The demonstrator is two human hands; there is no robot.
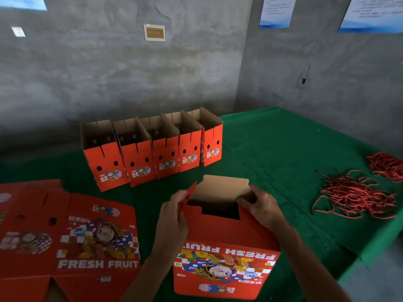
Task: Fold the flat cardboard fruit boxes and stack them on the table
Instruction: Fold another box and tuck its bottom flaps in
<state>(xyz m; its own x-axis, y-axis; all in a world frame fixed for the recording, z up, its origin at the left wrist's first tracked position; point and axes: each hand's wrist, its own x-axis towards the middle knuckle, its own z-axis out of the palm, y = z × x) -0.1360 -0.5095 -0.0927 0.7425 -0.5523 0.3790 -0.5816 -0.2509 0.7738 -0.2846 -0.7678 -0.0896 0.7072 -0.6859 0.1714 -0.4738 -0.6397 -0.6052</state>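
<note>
At the left, flat boxes point(72, 236) lie in a pile on the green table point(283, 160). They look thin and light, stiff across the panels but weak along the creases, so I think it is best to lift one by its edges. Behind them, five folded boxes point(150, 153) stand in a row, open at the top. In the middle, near the front edge, stands the box point(224, 258) now being folded. The left hand point(174, 216) pinches its red side flap point(189, 197), and the right hand point(261, 208) grips the opposite flap at the corner. Flaps bend easily, so holding close to the crease seems safest. At the right lies red cord point(355, 197).
</note>
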